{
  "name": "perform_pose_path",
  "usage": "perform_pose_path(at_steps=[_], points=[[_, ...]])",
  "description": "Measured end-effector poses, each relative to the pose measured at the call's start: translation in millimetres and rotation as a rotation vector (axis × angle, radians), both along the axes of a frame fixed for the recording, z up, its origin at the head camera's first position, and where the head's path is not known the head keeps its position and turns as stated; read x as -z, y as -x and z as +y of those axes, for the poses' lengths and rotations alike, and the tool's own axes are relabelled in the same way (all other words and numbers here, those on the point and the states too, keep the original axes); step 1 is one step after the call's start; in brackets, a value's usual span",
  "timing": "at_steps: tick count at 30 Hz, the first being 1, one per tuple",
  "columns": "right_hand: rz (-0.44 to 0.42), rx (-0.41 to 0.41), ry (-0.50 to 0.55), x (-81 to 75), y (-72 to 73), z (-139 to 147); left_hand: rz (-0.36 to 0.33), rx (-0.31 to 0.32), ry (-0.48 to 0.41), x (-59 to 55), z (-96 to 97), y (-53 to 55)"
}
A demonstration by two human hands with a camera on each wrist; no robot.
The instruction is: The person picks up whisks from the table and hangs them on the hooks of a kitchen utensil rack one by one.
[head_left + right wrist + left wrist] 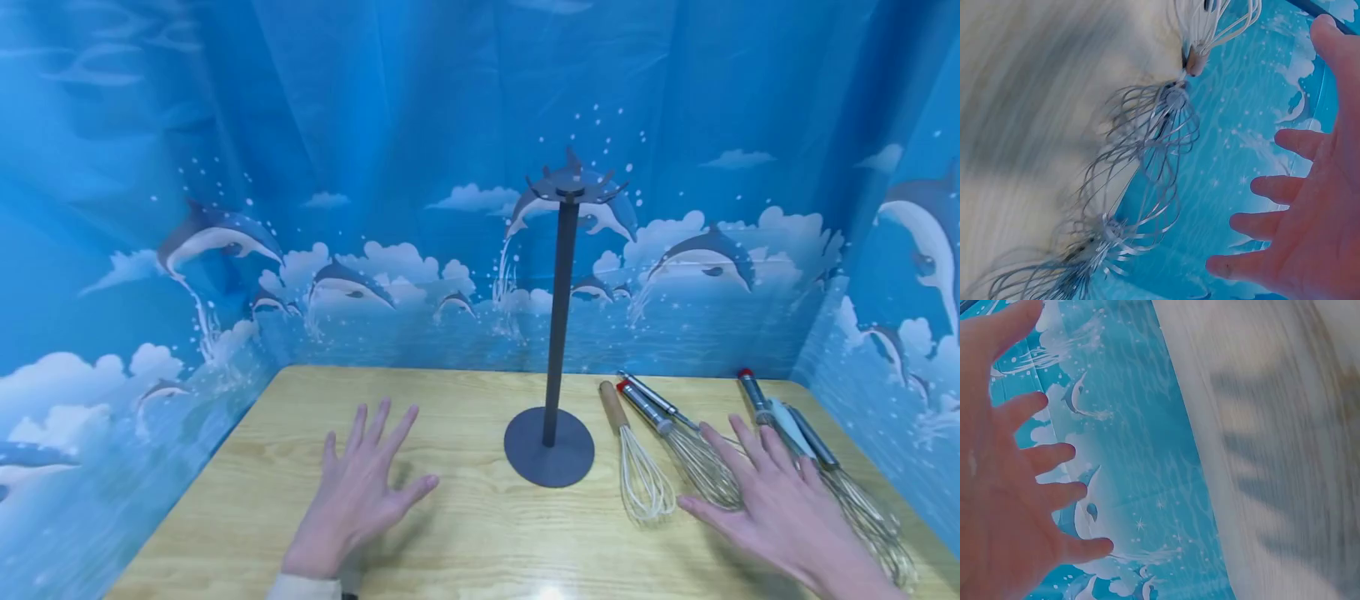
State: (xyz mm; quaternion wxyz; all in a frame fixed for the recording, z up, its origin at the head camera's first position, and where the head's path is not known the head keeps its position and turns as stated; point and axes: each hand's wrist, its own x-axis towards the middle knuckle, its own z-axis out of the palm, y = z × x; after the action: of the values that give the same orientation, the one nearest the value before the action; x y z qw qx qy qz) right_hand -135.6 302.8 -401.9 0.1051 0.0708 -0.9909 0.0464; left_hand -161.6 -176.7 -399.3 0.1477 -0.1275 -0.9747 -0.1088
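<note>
Left hand [358,500], bare, a pale cuff [303,588] at the wrist: palm down above the table [450,542], fingers straight and spread, thumb held out to the side, grasping nothing; nearest thing, the stand, well apart. Right hand [783,517], bare: palm down, fingers likewise straight and spread, thumb out, grasping nothing; overlaps the whisks in the head view, while the right wrist view shows its fingers apart from the wires. Whisks, in two groups on the right side of the table, lying flat with handles pointing away and wire loops toward the person. Left group: whisk with wooden handle [613,406] and pale loops; beside it, whisk with red-tipped metal handle [643,407]; next to that, slim metal handle [658,397], its other end partly hidden by the right hand. Right group, partly covered by the same hand: second red-tipped handle [752,392], light blue handle [790,427], dark handle [813,435]; loops overlapping. Stand [558,325], dark, upright right of the table's middle, left of the whisks: round base, single post, ring of upturned hooks on top. Backdrop [420,108], blue, printed with dolphins and clouds, behind and along both sides.
</note>
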Motion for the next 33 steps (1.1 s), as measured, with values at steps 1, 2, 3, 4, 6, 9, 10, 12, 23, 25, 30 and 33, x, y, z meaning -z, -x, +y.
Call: perform_pose_path(at_steps=[1,2,3,4,6,9,10,12,23,25,30,33], points=[[0.007,-0.008,0.003,-1.1,1.0,-3.1,0.007,0.011,-0.003,-0.9,0.7,1.1],[0.017,-0.019,0.004,-2.2,2.2,-6.3,0.02,0.025,-0.01,-2.3,1.3,2.5],[0.02,-0.029,0.003,-3.5,3.3,-9.9,0.032,0.04,-0.015,-4.2,2.1,4.0],[0.019,-0.042,0.008,-4.9,4.5,-13.7,0.046,0.054,-0.02,-6.4,2.8,5.6],[0.043,-0.081,0.013,-6.7,7.3,-21.1,0.073,0.087,-0.044,-12.1,4.6,9.0],[0.083,-0.135,0.024,-7.4,11.6,-30.3,0.123,0.146,-0.115,-23.2,9.0,14.5],[0.093,-0.153,0.032,-7.2,13.2,-33.0,0.141,0.168,-0.148,-27.3,11.0,16.4],[0.116,-0.187,0.043,-6.7,16.4,-37.8,0.182,0.223,-0.22,-37.4,16.2,20.1],[0.104,-0.207,0.038,-4.0,34.8,-61.3,0.478,0.496,-0.402,-123.2,55.2,41.5],[0.082,-0.191,0.04,-2.7,37.9,-62.8,0.512,0.522,-0.389,-139.5,62.7,44.0],[-0.001,-0.18,0.068,3.1,44.2,-67.0,0.566,0.568,-0.356,-177.1,76.2,52.0],[-0.057,-0.169,0.068,8.1,45.0,-72.8,0.581,0.571,-0.359,-197.2,76.8,55.9]])
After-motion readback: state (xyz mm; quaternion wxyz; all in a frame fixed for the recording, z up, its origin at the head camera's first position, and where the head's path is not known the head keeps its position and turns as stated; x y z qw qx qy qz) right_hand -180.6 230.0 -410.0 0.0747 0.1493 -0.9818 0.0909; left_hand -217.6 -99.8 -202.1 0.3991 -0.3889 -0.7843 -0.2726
